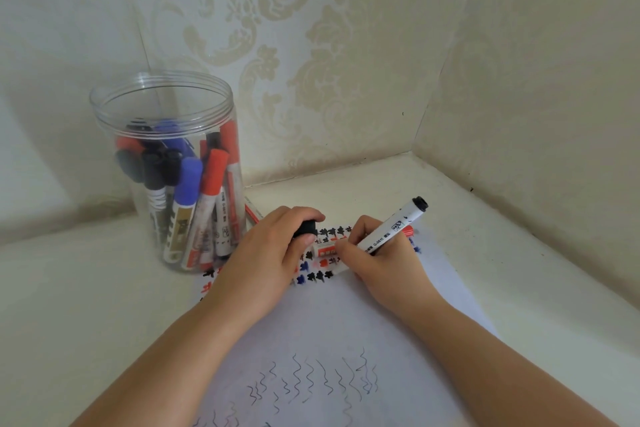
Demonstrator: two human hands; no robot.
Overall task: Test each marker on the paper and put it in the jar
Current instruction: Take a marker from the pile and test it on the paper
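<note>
My right hand point(381, 260) grips a white marker with a black end point(398, 225), tilted, its tip down on the paper point(329, 322) and hidden by my fingers. My left hand point(266, 253) pinches a black cap point(306, 227) just left of it. The paper carries rows of black, red and blue marks near my hands and thin squiggles nearer me. A red marker point(327, 250) lies on the paper between my hands, partly hidden. The clear plastic jar point(166, 107) stands at the back left, open, holding several red, blue and black markers.
Another red marker point(252, 211) lies on the table behind my left hand, next to the jar. Patterned walls meet in a corner behind and to the right of the white table point(519, 270).
</note>
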